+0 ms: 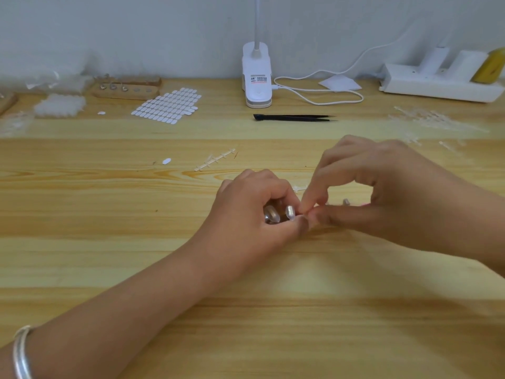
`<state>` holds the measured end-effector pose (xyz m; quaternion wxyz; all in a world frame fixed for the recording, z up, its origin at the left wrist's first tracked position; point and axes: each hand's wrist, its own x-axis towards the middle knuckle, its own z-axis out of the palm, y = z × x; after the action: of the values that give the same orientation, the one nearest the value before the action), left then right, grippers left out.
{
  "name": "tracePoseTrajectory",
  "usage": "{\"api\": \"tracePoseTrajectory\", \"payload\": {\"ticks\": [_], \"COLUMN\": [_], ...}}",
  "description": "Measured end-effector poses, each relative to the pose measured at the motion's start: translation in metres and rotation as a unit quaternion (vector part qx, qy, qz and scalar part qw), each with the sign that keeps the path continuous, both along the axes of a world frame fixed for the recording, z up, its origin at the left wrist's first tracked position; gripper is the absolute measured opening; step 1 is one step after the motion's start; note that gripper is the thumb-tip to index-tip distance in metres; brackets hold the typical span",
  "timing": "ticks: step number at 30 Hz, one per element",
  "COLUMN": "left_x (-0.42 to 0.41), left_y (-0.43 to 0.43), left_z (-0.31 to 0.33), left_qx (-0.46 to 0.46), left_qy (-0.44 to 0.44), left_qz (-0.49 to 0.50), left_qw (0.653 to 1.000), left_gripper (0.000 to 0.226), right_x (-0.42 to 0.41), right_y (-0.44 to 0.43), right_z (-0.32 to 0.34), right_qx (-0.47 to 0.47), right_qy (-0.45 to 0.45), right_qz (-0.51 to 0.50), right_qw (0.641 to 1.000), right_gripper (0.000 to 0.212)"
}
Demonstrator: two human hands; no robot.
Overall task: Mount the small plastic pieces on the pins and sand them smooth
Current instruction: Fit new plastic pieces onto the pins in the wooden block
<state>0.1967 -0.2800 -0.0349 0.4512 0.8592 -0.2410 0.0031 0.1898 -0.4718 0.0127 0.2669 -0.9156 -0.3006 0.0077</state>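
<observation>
- Left hand point(246, 214) is curling its fingers around small plastic pieces point(290, 212), mid-desk point(109, 242).
- Right hand point(382, 192) is pinching at those pieces, thumb against forefinger, touching the left thumb.

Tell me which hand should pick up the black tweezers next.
Right, probably. The left hand grips a few clear pieces, so it is tied up. The right hand only pinches at one of them, and the tweezers lie beyond, points toward the right.
</observation>
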Motion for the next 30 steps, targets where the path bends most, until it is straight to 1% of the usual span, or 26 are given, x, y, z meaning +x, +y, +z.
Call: {"api": "tracePoseTrajectory", "payload": {"ticks": [5, 10, 14, 16, 18, 20, 22, 23, 25, 26, 28, 30], "left_x": [0.000, -0.001, -0.001, 0.000, -0.001, -0.004, -0.008, -0.010, -0.013, -0.014, -0.015, -0.014], "left_y": [0.000, 0.000, 0.001, 0.000, 0.001, 0.002, 0.007, 0.009, 0.015, 0.017, 0.019, 0.017], "left_z": [0.001, 0.002, 0.001, 0.000, 0.000, 0.001, 0.000, -0.001, -0.003, -0.003, -0.003, -0.002], "left_qx": [-0.002, 0.000, 0.003, 0.012, 0.023, 0.043, 0.086, 0.117, 0.172, 0.192, 0.211, 0.222], "left_qy": [0.004, 0.005, -0.001, -0.005, -0.016, -0.040, -0.085, -0.111, -0.147, -0.155, -0.166, -0.175], "left_qz": [-0.005, -0.002, -0.009, -0.002, 0.002, 0.004, 0.026, 0.044, 0.067, 0.069, 0.062, 0.058], "left_qw": [1.000, 1.000, 1.000, 1.000, 1.000, 0.998, 0.992, 0.986, 0.972, 0.967, 0.961, 0.957], "left_gripper": [0.018, 0.018, 0.019, 0.020, 0.017, 0.013, 0.021, 0.029, 0.040, 0.043, 0.046, 0.046], "right_x": [0.002, 0.008, 0.013, 0.014, 0.016, 0.022, 0.033, 0.040, 0.053, 0.057, 0.060, 0.059], "right_y": [0.002, 0.000, -0.003, -0.006, -0.008, -0.010, -0.014, -0.014, -0.011, -0.008, 0.000, 0.006], "right_z": [-0.003, -0.004, -0.008, -0.007, -0.002, 0.005, 0.010, 0.011, 0.010, 0.006, -0.002, -0.011], "right_qx": [-0.027, -0.041, 0.003, 0.022, 0.040, 0.073, 0.089, 0.080, 0.040, 0.022, 0.001, 0.010], "right_qy": [-0.017, -0.007, 0.018, 0.030, 0.024, 0.009, 0.006, 0.023, 0.083, 0.105, 0.123, 0.132], "right_qz": [0.012, 0.038, 0.049, 0.047, 0.044, 0.016, -0.033, -0.053, -0.068, -0.067, -0.062, -0.063], "right_qw": [0.999, 0.998, 0.999, 0.998, 0.998, 0.997, 0.995, 0.995, 0.993, 0.992, 0.990, 0.989], "right_gripper": [0.013, 0.015, 0.010, 0.011, 0.015, 0.019, 0.014, 0.009, 0.013, 0.015, 0.015, 0.015]}}
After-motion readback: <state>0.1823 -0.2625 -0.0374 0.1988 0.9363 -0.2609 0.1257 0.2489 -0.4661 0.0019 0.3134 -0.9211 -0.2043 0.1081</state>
